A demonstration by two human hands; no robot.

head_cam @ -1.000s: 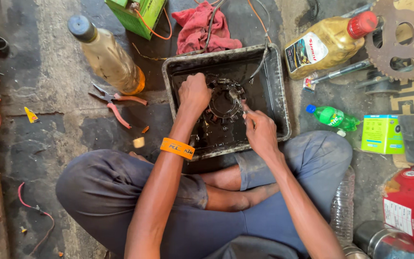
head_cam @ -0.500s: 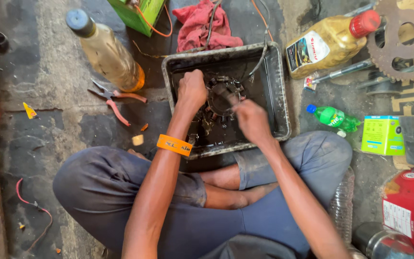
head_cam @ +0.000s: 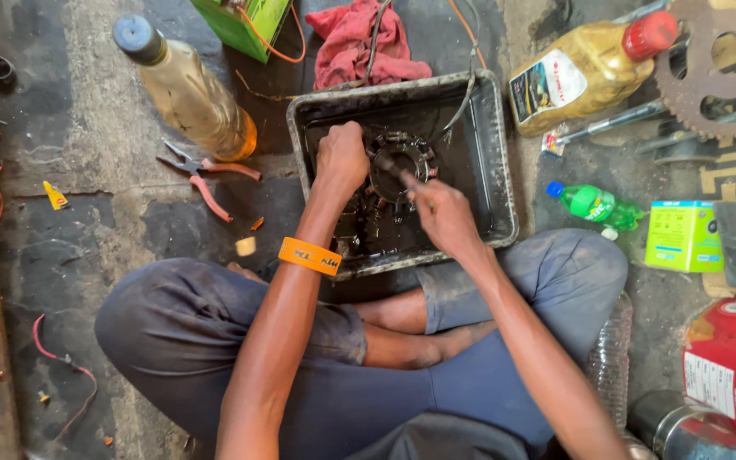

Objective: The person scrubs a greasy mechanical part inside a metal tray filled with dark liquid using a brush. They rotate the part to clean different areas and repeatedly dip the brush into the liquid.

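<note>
A person sits cross-legged on the concrete floor with one black metal tray just beyond the knees, at twelve o'clock from the body. Inside the tray lies one round, dark, oily engine part with teeth about its rim. The left hand is closed in a fist and presses on the part's nine o'clock side; one orange wristband circles that forearm. The right hand is closed around one thin tool whose tip touches the part from its four o'clock side; the tool is blurred, so its kind cannot be told.

Around the tray: one red rag at twelve o'clock, one pair of red-handled pliers at nine o'clock, and three bottles. These are one tall amber bottle at ten o'clock, one yellow oil bottle with a red cap at two o'clock, and one small green bottle at three o'clock. One rusty sprocket lies at two o'clock, beyond the oil bottle. Two green boxes show: one at eleven o'clock, one at three o'clock.
</note>
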